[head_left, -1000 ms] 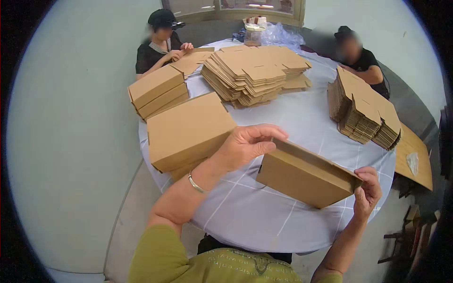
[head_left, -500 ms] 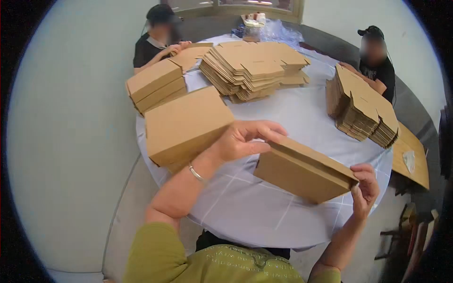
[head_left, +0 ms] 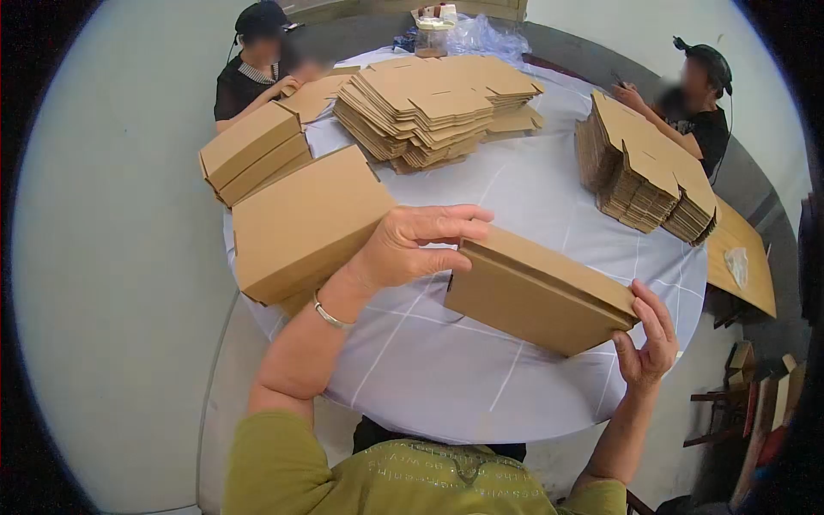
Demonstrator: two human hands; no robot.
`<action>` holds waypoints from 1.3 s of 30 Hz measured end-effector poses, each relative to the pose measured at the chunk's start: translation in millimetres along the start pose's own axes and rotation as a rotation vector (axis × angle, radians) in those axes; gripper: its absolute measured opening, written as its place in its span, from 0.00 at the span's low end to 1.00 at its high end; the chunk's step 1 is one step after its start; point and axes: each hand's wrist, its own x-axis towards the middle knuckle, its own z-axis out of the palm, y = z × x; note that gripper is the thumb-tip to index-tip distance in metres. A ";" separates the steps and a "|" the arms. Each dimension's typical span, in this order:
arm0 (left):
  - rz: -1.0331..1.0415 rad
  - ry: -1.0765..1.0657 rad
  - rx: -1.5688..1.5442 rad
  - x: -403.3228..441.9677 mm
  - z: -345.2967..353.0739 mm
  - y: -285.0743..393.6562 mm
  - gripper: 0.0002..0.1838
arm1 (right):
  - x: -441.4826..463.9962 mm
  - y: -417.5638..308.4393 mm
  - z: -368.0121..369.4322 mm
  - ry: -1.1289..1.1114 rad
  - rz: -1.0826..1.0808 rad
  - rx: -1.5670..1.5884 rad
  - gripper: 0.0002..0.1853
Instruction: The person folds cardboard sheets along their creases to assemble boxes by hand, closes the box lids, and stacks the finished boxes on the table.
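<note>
A brown cardboard box (head_left: 532, 300) stands on its long side on the white cloth, tilted slightly, its lid nearly closed along the top edge. At the box's upper left corner, my left hand (head_left: 429, 240) has its thumb on the near side and its fingers over the top. My right hand (head_left: 648, 339) grips the right end between thumb and fingers. Just left of my left hand lies a larger-looking closed box (head_left: 309, 219) on top of another one.
Stacked boxes (head_left: 257, 154) stand at the left edge. Flat cardboard piles lie at the back (head_left: 446, 99) and right (head_left: 652, 172). One person (head_left: 253, 81) sits back left, another (head_left: 704, 116) back right. A jar (head_left: 432, 39) and plastic bag (head_left: 489, 39) are behind.
The lid flap of the held box has come down, narrowing its opening. My right fingers have shifted on the end. The view has moved slightly, and the person at right has raised their hands.
</note>
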 end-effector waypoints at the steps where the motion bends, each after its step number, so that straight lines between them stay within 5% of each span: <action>1: 0.011 0.012 -0.022 -0.1 0.6 -0.8 0.22 | -0.6 -0.2 -0.1 0.005 -0.015 -0.019 0.26; 11: 0.160 0.156 0.116 -1.1 10.2 -17.1 0.18 | -5.1 3.0 9.5 0.060 -0.045 -0.057 0.20; 27: 0.377 0.287 0.504 -2.7 29.9 -30.6 0.20 | -14.9 6.9 35.2 0.140 0.037 0.062 0.25; 30: 0.126 0.274 0.381 -8.8 37.7 -26.6 0.25 | -20.0 2.5 45.6 0.124 0.322 0.352 0.42; 32: -0.150 0.286 -0.017 -11.2 38.7 -43.6 0.29 | -17.8 5.5 51.0 0.214 0.458 0.486 0.44; 35: -0.137 0.302 -0.159 -8.0 41.5 -46.9 0.29 | -17.4 13.5 46.4 0.117 0.659 0.701 0.43; 39: -0.191 0.248 -0.162 -9.9 40.3 -47.2 0.28 | -12.9 6.1 49.8 0.050 0.674 0.712 0.40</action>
